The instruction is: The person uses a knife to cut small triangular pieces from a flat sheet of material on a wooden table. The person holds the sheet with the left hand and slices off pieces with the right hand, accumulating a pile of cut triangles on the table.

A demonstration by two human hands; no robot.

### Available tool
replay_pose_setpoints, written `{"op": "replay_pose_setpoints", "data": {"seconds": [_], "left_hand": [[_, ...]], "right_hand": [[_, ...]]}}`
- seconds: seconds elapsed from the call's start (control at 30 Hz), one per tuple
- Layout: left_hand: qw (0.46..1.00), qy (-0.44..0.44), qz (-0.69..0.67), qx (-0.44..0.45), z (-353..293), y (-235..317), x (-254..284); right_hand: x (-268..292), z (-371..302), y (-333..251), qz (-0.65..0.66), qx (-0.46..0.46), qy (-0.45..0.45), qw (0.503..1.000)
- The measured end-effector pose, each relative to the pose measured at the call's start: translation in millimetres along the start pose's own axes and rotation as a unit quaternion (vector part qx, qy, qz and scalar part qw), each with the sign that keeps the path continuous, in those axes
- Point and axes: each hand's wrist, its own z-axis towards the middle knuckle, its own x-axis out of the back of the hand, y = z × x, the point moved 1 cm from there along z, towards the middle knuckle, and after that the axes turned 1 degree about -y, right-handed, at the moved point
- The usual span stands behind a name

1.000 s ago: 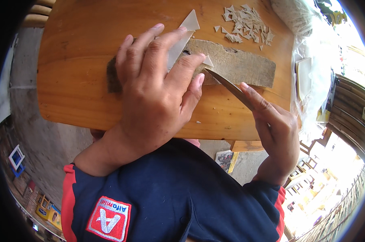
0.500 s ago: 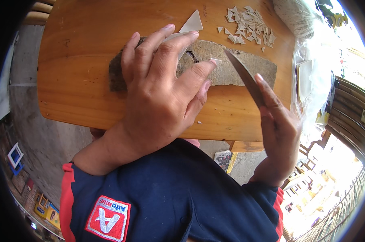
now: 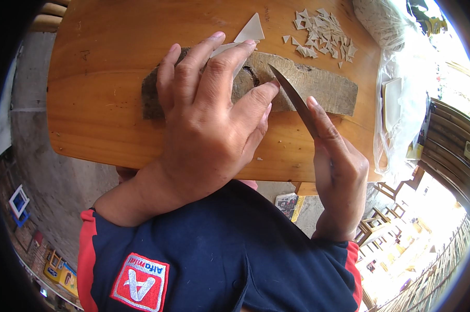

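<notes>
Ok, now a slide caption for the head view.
Left hand spread over a worn wooden board, right hand holding a knife above it, small pale pieces scattered beyond.

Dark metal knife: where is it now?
In the head view, right of centre: the dark metal knife is in the right hand, its tip over the rough brown wooden board, near the left hand.

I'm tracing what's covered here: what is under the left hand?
Under the left hand are the wooden board and a pale strip, partly visible around the fingers. Whatever else the hand covers cannot be seen.
</notes>
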Motion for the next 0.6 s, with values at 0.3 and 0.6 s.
{"op": "replay_pose_setpoints", "data": {"seconds": [0.3,0.6], "left_hand": [[1.000,0.004,-0.003,0.001,0.5,1.9,-1.8],[1.000,-0.001,-0.009,0.002,-1.2,3.2,-1.6]], "right_hand": [[2.8,0.7,-0.4,-0.006,0.002,-0.004,1.000],[2.5,-2.5,-3.8,-0.049,0.002,-0.011,0.999]]}}
